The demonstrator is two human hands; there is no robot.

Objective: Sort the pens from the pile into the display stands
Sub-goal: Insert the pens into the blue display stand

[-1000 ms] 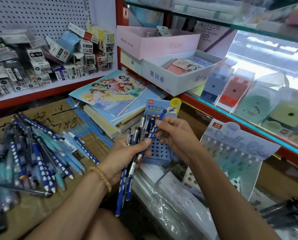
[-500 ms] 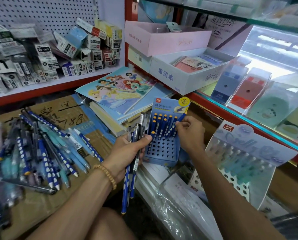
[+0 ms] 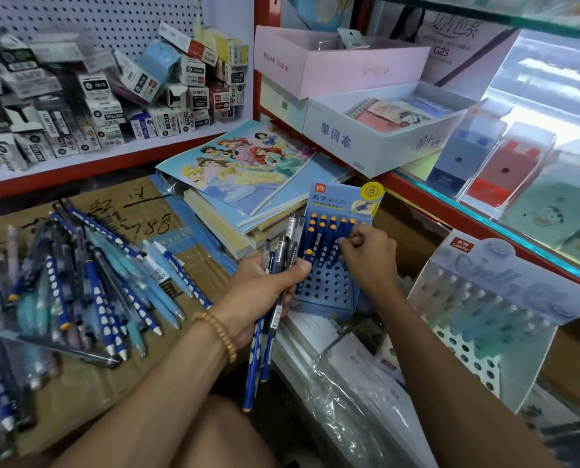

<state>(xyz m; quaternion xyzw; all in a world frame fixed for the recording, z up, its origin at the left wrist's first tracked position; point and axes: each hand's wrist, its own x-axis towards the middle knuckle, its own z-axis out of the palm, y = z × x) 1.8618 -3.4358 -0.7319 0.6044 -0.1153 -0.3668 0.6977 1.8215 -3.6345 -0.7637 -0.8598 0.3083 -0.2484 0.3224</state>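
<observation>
A shop corner with red shelves [image 3: 120, 162] and flattened cardboard [image 3: 89, 383] on the floor. The pile of pens [image 3: 79, 288] lies there, blue with white dots. The blue display stand [image 3: 332, 261] is half filled. The left hand [image 3: 265, 292] grasps a bundle of pens [image 3: 275, 298]; the right hand [image 3: 369, 255] pinches one pen in the stand.

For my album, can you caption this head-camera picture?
Left hand grips a pen bundle while right hand seats one in the blue stand.
</observation>
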